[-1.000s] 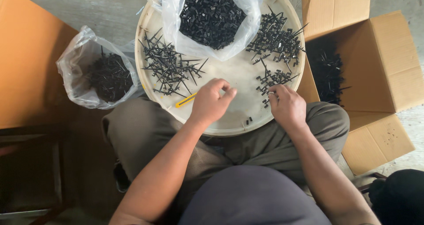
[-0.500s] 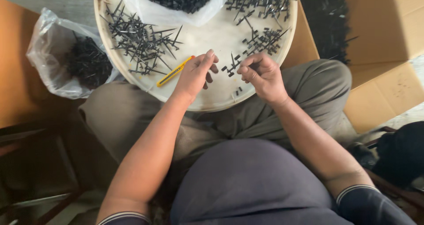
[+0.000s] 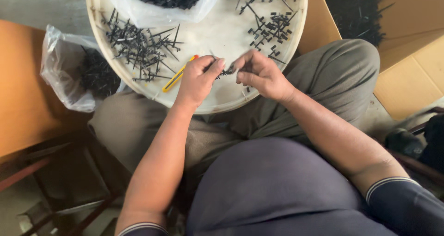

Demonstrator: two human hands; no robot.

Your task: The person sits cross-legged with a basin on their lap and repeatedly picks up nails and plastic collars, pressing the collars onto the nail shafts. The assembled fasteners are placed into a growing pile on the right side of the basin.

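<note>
A round white tray (image 3: 217,37) rests on my lap. My left hand (image 3: 198,81) and my right hand (image 3: 260,73) meet over its near edge, both pinching one small black plastic piece (image 3: 226,71) between the fingertips. A yellow utility knife (image 3: 179,74) lies on the tray just left of my left hand. A heap of spiky black plastic sprues (image 3: 138,46) lies on the tray's left side, and small black clipped pieces (image 3: 273,27) are scattered on its right side.
A clear bag of black parts (image 3: 162,0) sits at the tray's far edge. Another plastic bag of black parts (image 3: 85,71) lies on the left, beside a brown board (image 3: 21,88). An open cardboard box (image 3: 407,51) holding black parts stands on the right.
The view has shifted so the tray sits higher in frame. Both hands have lifted off the tray surface and come together, fingertips now holding one small black piece between them.
</note>
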